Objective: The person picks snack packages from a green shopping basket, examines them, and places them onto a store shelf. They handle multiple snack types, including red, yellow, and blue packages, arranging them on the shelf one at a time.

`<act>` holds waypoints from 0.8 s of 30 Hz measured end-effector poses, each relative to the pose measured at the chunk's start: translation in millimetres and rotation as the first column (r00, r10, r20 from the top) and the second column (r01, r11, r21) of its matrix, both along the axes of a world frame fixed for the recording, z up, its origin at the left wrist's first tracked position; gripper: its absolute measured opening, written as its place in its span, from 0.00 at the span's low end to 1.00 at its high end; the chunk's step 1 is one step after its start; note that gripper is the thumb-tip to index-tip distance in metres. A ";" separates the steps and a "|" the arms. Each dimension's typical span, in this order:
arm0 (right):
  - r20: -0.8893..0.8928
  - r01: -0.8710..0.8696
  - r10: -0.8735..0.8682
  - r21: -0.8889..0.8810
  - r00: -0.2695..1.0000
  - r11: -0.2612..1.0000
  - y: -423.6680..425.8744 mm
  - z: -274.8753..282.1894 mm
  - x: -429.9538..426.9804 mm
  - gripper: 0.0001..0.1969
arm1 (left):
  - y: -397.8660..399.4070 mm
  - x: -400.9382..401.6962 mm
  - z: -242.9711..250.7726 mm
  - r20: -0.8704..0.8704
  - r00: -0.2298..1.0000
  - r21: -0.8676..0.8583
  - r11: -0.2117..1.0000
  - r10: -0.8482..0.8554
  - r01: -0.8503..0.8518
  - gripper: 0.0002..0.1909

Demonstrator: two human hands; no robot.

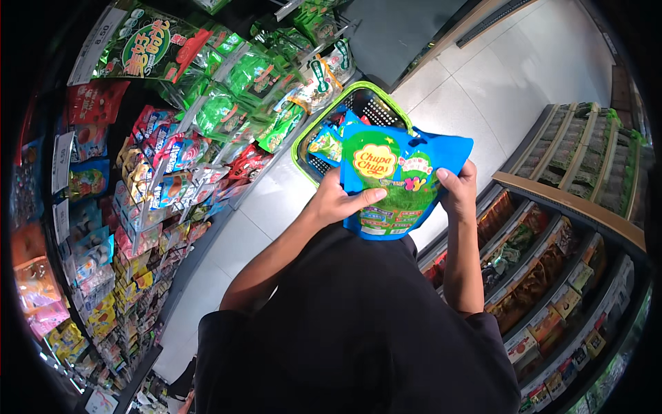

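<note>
Both hands hold a blue and green Chupa Chups candy pouch (395,207) in front of my dark shirt. My left hand (339,199) grips its left side, with the thumb lying across the front. At the opposite edge, my right hand (457,189) pinches the pouch near its upper right corner. Just beyond the pouch is a black shopping basket with a lime-green rim (323,121). Inside it lie some packaged goods, among them a green and white packet (327,145). The pouch hides part of the basket.
On the left, a display rack carries many hanging candy bags (222,114) and price tags (62,160). To the right stand shelves of packaged snacks (538,274), with a wooden edge (569,207). Pale floor tiles (253,217) run between them. Part of another person (183,385) shows at bottom left.
</note>
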State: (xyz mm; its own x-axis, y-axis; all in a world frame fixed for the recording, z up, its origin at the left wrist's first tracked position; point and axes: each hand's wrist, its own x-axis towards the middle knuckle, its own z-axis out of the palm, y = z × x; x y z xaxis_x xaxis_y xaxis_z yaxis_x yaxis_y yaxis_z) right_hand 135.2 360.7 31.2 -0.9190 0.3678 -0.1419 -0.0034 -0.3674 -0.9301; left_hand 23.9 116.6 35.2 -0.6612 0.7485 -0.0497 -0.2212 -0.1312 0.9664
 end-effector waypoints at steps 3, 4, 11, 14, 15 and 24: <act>0.111 -0.065 0.057 0.074 0.992 0.995 5.6 0.6 2.3 0.15 | -1.3 2.3 -20.0 0.148 0.987 -0.059 0.995 -0.070 0.079 0.26; 0.122 -0.045 0.035 0.077 0.992 0.996 3.7 -1.3 2.7 0.14 | -1.7 3.1 -32.7 0.152 0.985 -0.076 0.992 -0.086 0.098 0.26; 0.128 -0.065 0.040 0.199 0.991 0.978 3.3 -43.9 -7.1 0.14 | 10.2 -3.5 -98.6 0.268 0.956 -0.107 0.982 -0.122 0.155 0.23; 0.239 -0.091 0.046 0.180 0.970 0.979 6.7 -78.2 -6.8 0.12 | 11.5 -8.8 -149.4 0.377 0.907 -0.104 0.964 -0.190 0.245 0.27; 0.294 -0.059 0.016 0.138 0.956 0.989 5.5 -91.6 -10.9 0.11 | 11.2 -10.2 -169.2 0.428 0.879 -0.096 0.956 -0.211 0.276 0.28; 0.664 0.056 -0.124 0.122 0.737 0.991 -29.4 -244.3 -3.9 0.09 | 12.0 -35.5 -350.3 0.805 0.514 -0.061 0.821 -0.296 0.568 0.31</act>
State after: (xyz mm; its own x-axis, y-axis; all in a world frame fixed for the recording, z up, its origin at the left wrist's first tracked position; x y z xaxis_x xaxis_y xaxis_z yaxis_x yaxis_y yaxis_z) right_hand 131.2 331.3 -213.1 -0.5614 0.4857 -0.6701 0.6029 -0.3145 -0.7332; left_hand -11.6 128.6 -315.1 0.1170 0.7860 -0.6071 -0.8094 0.4297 0.4003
